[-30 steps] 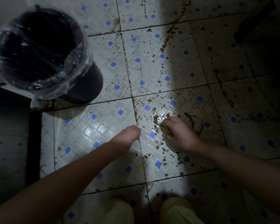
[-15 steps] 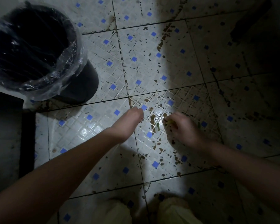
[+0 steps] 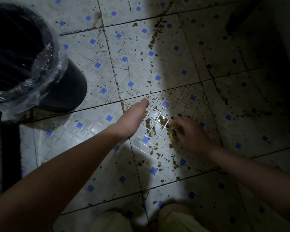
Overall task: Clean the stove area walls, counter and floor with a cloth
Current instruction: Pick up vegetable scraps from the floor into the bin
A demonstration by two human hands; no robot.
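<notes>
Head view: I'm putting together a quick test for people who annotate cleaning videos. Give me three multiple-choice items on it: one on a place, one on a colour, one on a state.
1. Where does the lined bin stand?
A. upper left of the view
B. bottom centre
C. lower right corner

2. What colour are the small square insets in the floor tiles?
A. red
B. blue
C. green

3. What is the right hand doing?
A. resting flat and empty
B. gripping the bin's rim
C. gripping a yellow-green wad on the floor

Key: 1 A, the bin fills the upper left edge. 2 B, blue squares dot every tile. 3 C, its fingers curl round the wad.
</notes>
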